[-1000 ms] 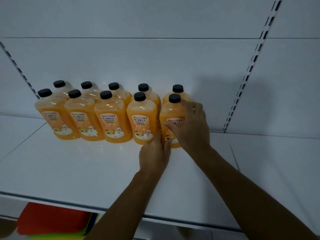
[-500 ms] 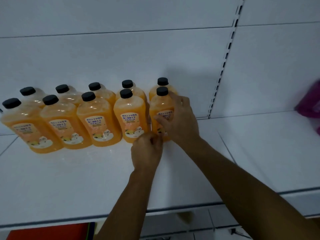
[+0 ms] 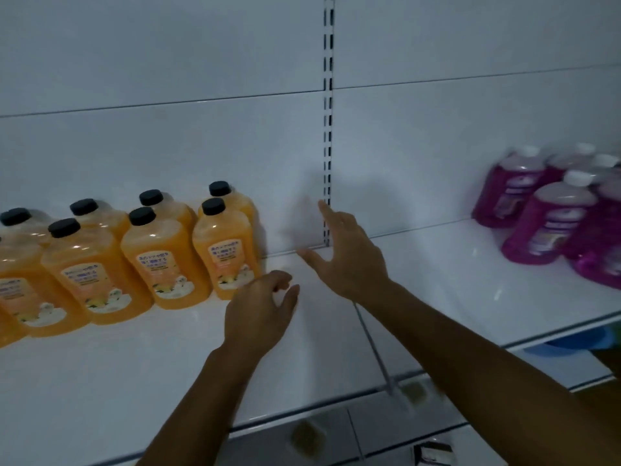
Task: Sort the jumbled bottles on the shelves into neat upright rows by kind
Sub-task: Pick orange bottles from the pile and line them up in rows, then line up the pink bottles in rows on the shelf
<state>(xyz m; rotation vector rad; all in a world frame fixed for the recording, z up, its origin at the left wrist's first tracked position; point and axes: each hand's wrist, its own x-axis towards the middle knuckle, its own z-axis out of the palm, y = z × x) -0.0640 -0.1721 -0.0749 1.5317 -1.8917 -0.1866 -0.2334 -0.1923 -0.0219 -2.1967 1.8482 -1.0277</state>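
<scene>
Standing upright in two rows on the left of the white shelf point(image 3: 100, 381) are the orange bottles point(image 3: 161, 260), nine showing, each holding orange liquid under a black cap, the leftmost cut by the frame edge. Sitting well apart at the right are the purple bottles point(image 3: 544, 223), about six, blurred, holding purple liquid under white caps. Hovering just beside the nearest orange bottle, the left hand point(image 3: 258, 314) is holding nothing, fingers loosely curled. The right hand point(image 3: 349, 257) is spreading its fingers, gripping nothing.
</scene>
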